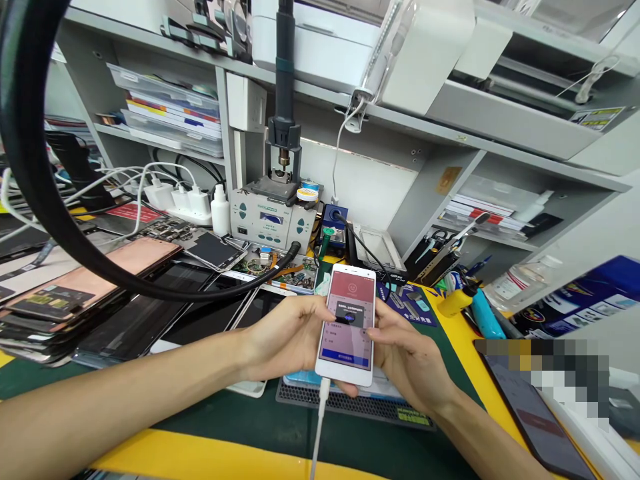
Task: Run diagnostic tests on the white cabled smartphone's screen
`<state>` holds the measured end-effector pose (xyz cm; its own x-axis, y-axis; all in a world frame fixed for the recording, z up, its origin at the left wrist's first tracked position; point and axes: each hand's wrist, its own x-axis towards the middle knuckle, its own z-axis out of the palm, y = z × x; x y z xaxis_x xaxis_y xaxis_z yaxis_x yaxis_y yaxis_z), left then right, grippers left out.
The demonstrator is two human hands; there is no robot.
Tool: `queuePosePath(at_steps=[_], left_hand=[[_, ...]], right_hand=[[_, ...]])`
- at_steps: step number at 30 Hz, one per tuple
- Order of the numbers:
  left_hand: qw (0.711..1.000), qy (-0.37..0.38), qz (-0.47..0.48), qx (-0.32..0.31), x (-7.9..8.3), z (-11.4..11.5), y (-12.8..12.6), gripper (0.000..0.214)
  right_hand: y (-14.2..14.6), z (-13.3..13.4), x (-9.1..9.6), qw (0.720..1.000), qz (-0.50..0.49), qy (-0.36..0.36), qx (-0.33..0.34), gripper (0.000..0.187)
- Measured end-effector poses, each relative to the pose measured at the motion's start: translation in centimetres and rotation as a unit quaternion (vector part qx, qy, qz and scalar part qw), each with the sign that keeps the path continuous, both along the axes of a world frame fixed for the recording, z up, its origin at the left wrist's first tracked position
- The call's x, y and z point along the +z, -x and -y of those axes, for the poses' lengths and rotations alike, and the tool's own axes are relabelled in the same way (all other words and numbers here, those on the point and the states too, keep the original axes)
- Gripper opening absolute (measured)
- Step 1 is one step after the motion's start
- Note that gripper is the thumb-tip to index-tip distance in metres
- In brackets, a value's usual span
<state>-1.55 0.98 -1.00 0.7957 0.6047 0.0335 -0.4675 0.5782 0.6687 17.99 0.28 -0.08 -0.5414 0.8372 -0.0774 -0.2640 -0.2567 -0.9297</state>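
Observation:
I hold a white smartphone [349, 323] upright over the bench with both hands, its screen lit with a red header. My left hand [285, 340] wraps its left edge and back, thumb resting near the screen's middle. My right hand [407, 353] grips the right edge, thumb touching the screen. A white cable [318, 427] plugs into the phone's bottom and hangs toward me.
A soldering station [273, 217] with a hot-air handle stands behind. Stacked phone screens [75, 300] lie at left, a thick black hose [60, 220] arcs overhead. Tools and a yellow-blue bottle [470, 300] sit at right, another dark phone [540, 413] lies at lower right.

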Motion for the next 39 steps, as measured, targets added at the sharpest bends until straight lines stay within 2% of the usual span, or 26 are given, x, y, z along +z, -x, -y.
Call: queuePosePath(at_steps=[39], left_hand=[[1.000, 0.019, -0.018, 0.017, -0.27, 0.09, -0.12, 0.044]], right_hand=[[0.02, -0.05, -0.39, 1.000, 0.008, 0.012, -0.018, 0.054]])
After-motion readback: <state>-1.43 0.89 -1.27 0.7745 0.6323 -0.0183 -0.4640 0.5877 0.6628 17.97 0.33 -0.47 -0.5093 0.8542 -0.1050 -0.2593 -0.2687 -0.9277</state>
